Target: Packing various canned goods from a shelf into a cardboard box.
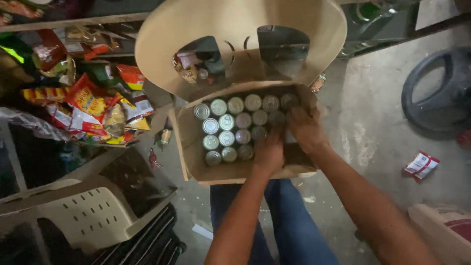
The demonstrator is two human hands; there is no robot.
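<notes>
Both hands reaching into a cardboard box [189, 132] of cans [226, 128].
Left hand [268, 153] and right hand [306, 128] are curling around cans inside.

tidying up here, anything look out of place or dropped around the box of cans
Yes: a small red and white packet lies loose on the bare concrete floor, right of the cardboard box, and snack bags sit in a jumbled heap at left.

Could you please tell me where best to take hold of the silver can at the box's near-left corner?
Probably from straight above: the upright silver can in the open brown cardboard box shows only its round lid, its sides hemmed by neighbouring cans and the box wall, so fingertips should pinch the top rim.
</notes>
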